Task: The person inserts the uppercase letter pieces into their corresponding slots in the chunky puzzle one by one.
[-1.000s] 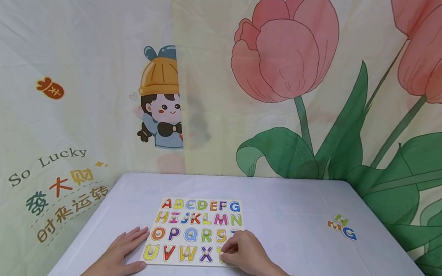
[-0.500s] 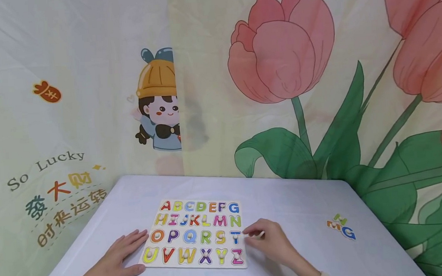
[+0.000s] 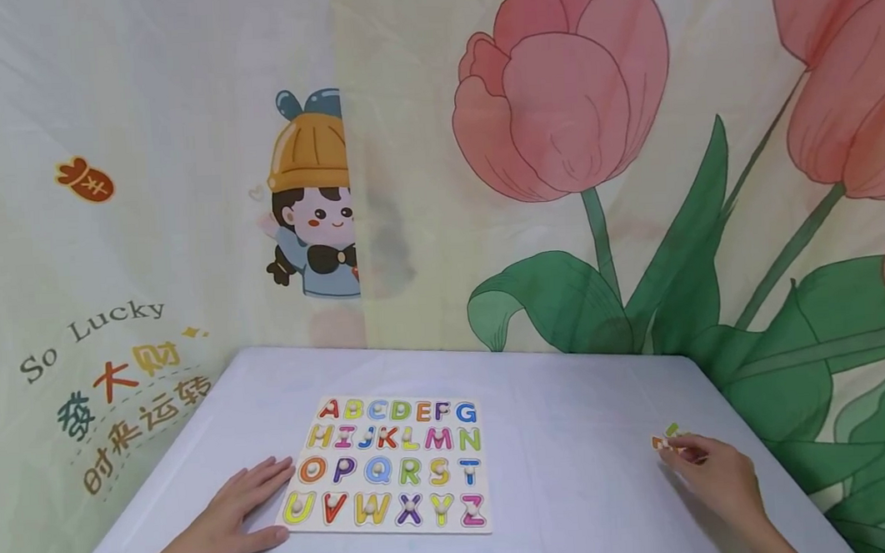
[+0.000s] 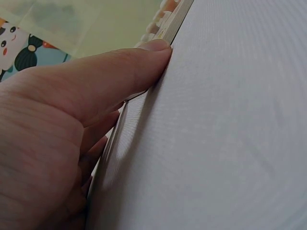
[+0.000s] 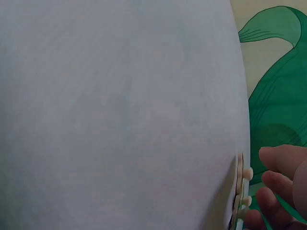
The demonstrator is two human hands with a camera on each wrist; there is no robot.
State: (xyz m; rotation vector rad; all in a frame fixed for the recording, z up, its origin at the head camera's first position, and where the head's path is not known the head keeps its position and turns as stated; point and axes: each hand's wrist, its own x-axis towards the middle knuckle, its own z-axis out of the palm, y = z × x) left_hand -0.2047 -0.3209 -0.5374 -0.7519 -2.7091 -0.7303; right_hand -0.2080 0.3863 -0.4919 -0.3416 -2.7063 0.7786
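Observation:
A white alphabet peg board (image 3: 387,452) lies on the table, with coloured letters A to Z in rows. Most carry small knobs; I see none on the G (image 3: 466,412) or the N (image 3: 469,440). My left hand (image 3: 218,522) rests at the board's left edge, fingers extended, thumb touching the edge in the left wrist view. At the table's right side, my right hand (image 3: 715,471) is over several loose letter pieces (image 5: 239,177), partly covering them. An orange one (image 3: 657,443) and a green one (image 3: 672,429) peek out. In the right wrist view, its fingers (image 5: 278,158) are spread near the knobs, apart from them.
White cloth covers the table (image 3: 571,437). Behind it hangs a curtain (image 3: 425,227) printed with tulips and a cartoon child. Bare tablecloth lies between the board and the loose pieces.
My right hand has left the board's lower right corner, uncovering T and Z, and moved right to the loose letters. My left hand stays at the board's edge.

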